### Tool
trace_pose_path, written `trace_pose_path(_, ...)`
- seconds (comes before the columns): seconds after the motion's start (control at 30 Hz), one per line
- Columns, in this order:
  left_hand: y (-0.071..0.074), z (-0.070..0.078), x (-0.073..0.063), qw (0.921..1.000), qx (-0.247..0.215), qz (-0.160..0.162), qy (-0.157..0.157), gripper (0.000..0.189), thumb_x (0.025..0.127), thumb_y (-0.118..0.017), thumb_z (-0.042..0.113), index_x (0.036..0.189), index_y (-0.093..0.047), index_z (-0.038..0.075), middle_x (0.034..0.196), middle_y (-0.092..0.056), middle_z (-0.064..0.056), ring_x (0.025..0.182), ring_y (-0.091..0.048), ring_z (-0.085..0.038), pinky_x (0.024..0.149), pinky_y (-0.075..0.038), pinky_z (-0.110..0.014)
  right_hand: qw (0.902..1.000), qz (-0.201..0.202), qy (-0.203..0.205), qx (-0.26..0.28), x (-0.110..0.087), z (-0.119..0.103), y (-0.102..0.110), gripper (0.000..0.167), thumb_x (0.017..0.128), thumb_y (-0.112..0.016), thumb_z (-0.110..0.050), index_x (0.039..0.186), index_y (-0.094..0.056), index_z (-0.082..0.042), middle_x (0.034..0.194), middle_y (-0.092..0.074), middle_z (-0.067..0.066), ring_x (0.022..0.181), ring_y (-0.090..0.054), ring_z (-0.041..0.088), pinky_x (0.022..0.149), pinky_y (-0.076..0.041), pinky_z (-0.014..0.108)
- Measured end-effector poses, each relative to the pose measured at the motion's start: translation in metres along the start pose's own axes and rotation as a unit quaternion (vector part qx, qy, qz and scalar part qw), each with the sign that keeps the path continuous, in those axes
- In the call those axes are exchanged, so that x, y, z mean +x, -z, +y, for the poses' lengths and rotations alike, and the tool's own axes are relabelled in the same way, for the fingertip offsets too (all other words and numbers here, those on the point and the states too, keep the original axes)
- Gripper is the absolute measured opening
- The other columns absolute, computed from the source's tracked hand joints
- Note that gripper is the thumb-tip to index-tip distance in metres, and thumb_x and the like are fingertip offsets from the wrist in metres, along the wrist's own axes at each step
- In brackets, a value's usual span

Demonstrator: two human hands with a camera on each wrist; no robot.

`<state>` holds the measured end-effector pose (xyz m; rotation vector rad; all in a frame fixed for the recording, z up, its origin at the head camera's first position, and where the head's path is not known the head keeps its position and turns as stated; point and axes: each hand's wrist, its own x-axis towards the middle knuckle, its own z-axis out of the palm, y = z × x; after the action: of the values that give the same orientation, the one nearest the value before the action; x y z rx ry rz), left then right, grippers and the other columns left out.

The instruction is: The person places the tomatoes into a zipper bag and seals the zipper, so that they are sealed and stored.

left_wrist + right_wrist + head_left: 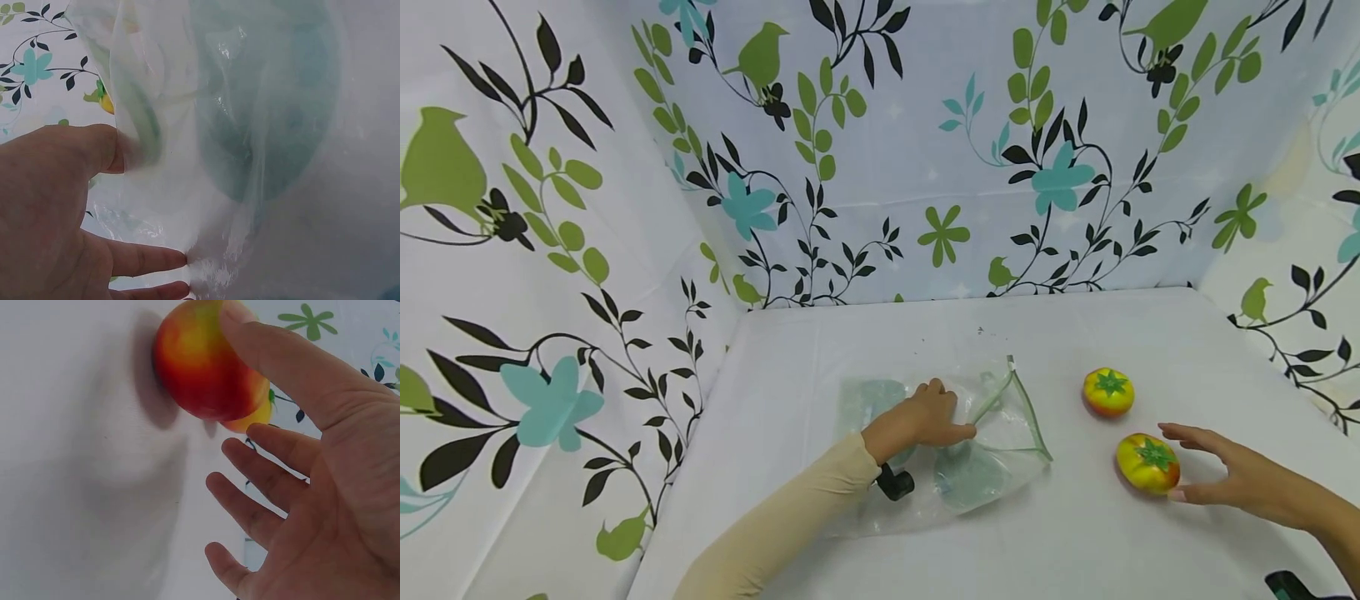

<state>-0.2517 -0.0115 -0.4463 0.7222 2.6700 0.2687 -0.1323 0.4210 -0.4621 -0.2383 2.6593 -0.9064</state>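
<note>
A clear plastic zip bag [1000, 475] with a green strip at its mouth lies on the table. Pale blue-green round patches [269, 106] show on or through its film. My left hand [928, 417] rests on the bag, thumb near the mouth, with straight fingertips [169, 257] against the film and well apart from the thumb. Just beyond my right hand [1232, 475] is a yellow-red toy tomato [1148, 463] with a green leafy top. The right thumb [275, 347] lies at its side, while the other fingers are spread and hold nothing.
A second toy tomato [1108, 392] sits farther back on the white table [1075, 542]. Patterned cloth [880, 167] hangs behind the table and along both sides. A dark object [1292, 585] shows beneath the right forearm at the lower right edge.
</note>
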Motion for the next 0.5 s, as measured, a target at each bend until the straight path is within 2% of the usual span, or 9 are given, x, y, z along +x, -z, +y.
trace_pose_path(0.23, 0.0013, 0.0002, -0.0007, 0.9999, -0.007, -0.008, -0.009, 0.06, 0.101, -0.054, 0.056, 0.131, -0.065, 0.004, 0.146, -0.049, -0.016, 0.13, -0.049, -0.031, 0.1, -0.05, -0.045, 0.9997, -0.018, 0.002, 0.016, -0.0002, 0.0053, -0.0062, 0.086, 0.097, -0.076, -0.029, 0.161, -0.03, 0.006, 0.156, -0.037, 0.041, 0.133, -0.04, 0.063, 0.087, -0.046, 0.077)
trace_pose_path(0.5, 0.0009, -0.0009, 0.0003, 0.9999, -0.011, -0.012, -0.005, 0.063, 0.102, -0.054, 0.056, 0.138, -0.062, 0.004, 0.149, -0.048, -0.016, 0.132, -0.048, -0.03, 0.102, -0.05, -0.045, 0.9997, -0.022, -0.003, 0.009, 0.0007, 0.0081, -0.0053, 0.078, 0.1, -0.073, -0.031, 0.159, -0.036, 0.004, 0.152, -0.043, 0.04, 0.133, -0.041, 0.065, 0.086, -0.044, 0.08)
